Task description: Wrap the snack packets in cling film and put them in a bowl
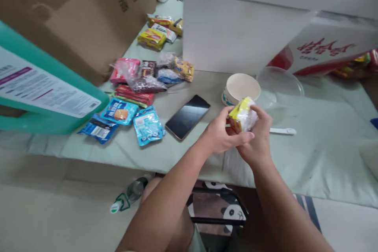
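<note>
Between my two hands is a small snack packet point(243, 115) in a yellow and clear wrapper, its exact kind not readable. My left hand point(222, 132) grips it from the left, thumb below and fingers behind. On the other side, my right hand point(257, 138) has its fingers closed around the clear, whitish end. Just behind the packet stands an open paper bowl point(242, 85), its lower front partly hidden by the packet. A clear plastic lid point(282, 84) lies to the bowl's right. A white plastic utensil point(283, 131) sticks out from behind my right hand.
A dark phone point(188, 117) lies left of my hands. Several wrapped snacks point(149, 126) spread further left, beside a large teal jug point(38, 86). Cardboard point(88, 12) and white boxes point(236, 31) stand behind. A plastic bottle point(134, 191) is on the floor.
</note>
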The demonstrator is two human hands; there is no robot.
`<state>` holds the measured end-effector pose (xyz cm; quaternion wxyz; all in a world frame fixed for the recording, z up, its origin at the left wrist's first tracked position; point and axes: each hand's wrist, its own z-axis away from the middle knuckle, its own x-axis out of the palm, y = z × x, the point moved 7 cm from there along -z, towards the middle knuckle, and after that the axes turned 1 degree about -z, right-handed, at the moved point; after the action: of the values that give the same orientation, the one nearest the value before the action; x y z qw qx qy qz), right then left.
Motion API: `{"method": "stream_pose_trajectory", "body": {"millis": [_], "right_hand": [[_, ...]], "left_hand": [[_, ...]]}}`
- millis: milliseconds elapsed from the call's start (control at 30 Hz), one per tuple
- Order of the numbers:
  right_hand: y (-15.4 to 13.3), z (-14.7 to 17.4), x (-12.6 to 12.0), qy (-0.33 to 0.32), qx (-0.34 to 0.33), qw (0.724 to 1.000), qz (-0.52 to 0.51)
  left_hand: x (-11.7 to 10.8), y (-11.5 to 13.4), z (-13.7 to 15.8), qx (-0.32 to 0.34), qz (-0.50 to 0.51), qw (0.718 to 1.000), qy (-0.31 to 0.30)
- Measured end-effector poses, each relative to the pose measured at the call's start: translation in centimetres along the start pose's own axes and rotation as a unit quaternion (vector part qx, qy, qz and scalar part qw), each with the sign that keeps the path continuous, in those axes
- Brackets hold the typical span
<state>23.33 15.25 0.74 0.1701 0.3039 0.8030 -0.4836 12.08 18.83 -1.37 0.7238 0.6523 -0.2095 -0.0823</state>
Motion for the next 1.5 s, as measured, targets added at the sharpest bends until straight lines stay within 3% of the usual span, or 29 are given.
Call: {"method": "stream_pose_trajectory", "body": {"millis": [100, 200, 267, 333, 467, 567, 667, 800, 900, 1067, 1167, 1300, 1400, 1500], "right_hand": [[0.3, -0.2, -1.9, -0.015, -0.023, 1.0, 0.015], [2.6, -0.1, -4.4, -0.013, -0.022, 0.998, 0.064], [5.4, 0.3, -6.3, 0.002, 0.007, 0.986, 0.166], [8.4, 1.0, -7.4, -0.023, 0.045, 0.963, 0.265], [11.8, 2.2, -8.4, -0.081, 0.102, 0.943, 0.308], [11.1, 2.3, -9.1, -0.052, 0.104, 0.956, 0.27], [8.8, 2.3, -9.1, -0.026, 0.109, 0.982, 0.152], [5.6, 2.7, -6.5, -0.056, 0.151, 0.986, -0.046], [4.2, 2.4, -4.1, -0.089, 0.165, 0.978, -0.093], [4.2, 1.6, -2.6, -0.086, 0.177, 0.977, -0.08], [3.8, 1.8, -2.3, -0.117, 0.162, 0.979, -0.041], [4.0, 2.6, -1.8, -0.176, 0.165, 0.97, -0.004], [5.6, 2.2, -3.2, -0.12, 0.157, 0.977, 0.085], [7.6, 1.3, -5.1, -0.047, 0.145, 0.969, 0.195]], "left_hand": [[0.0, -0.7, -0.9, 0.004, 0.002, 0.998, 0.067], [-1.0, -1.1, -2.0, 0.025, 0.038, 0.991, 0.126], [-2.2, -1.2, -2.6, 0.044, 0.053, 0.985, 0.16], [-3.6, -1.1, -2.9, 0.068, 0.061, 0.976, 0.196], [-5.4, -0.7, -3.1, 0.124, 0.056, 0.96, 0.243], [-5.2, -0.7, -3.3, 0.146, 0.033, 0.959, 0.241], [-3.8, -0.8, -3.0, 0.154, -0.036, 0.964, 0.215], [-1.2, -1.1, -2.1, 0.143, -0.21, 0.954, 0.16], [-0.1, -1.4, -1.5, 0.131, -0.274, 0.946, 0.115], [-0.3, -1.5, -1.1, 0.111, -0.264, 0.952, 0.111], [-1.8, -0.6, -1.0, 0.133, -0.203, 0.955, 0.172], [-5.3, 0.5, -0.6, 0.157, -0.059, 0.94, 0.296], [-6.2, -0.1, -0.2, 0.121, -0.016, 0.934, 0.337], [-4.2, -1.1, 0.1, 0.051, -0.135, 0.947, 0.287]]}}
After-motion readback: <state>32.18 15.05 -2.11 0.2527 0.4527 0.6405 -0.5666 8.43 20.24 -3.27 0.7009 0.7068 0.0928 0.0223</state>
